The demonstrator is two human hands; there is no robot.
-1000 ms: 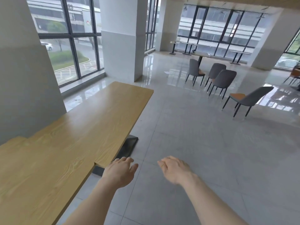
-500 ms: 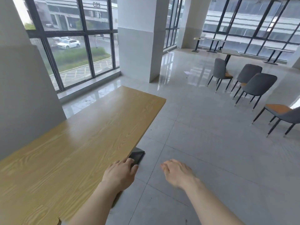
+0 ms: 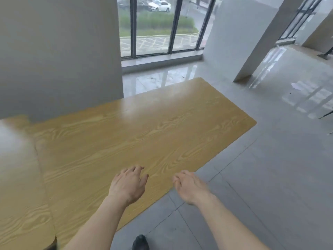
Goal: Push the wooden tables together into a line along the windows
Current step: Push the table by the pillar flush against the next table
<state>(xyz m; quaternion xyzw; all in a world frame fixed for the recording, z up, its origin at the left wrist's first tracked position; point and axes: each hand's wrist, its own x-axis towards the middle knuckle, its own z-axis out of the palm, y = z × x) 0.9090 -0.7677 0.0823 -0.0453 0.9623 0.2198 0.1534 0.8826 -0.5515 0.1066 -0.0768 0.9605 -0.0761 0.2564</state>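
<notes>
A dark shoe tip (image 3: pixel 140 242) is seen at the near edge, on the grey tiled floor (image 3: pixel 252 177). Two bare forearms are extended forward from the near edge. The left hand (image 3: pixel 128 184) is held over the near long edge of a wooden table (image 3: pixel 144 127), palm down, fingers loosely spread and relaxed, nothing gripped; whether the fingertips touch the tabletop cannot be told. The right hand (image 3: pixel 191 186) is held just beside that edge, over the floor at the table's near right side, fingers relaxed and close together, nothing held. The table top is seen running from near left to far right, its far right corner rounded. A second wooden table (image 3: pixel 19 186) is seen at the left, its edge butted against the first along a narrow seam, apparently offset at the near end. Behind the tables at far left a grey wall (image 3: pixel 59 51) is noted, touching or just beside their far edge. Farther back, dark-framed windows (image 3: pixel 162 27) are seen above a low sill, with a white pillar (image 3: pixel 239 33) at the far right. Beyond the glass a hedge and a white car (image 3: pixel 160 5) are visible.
</notes>
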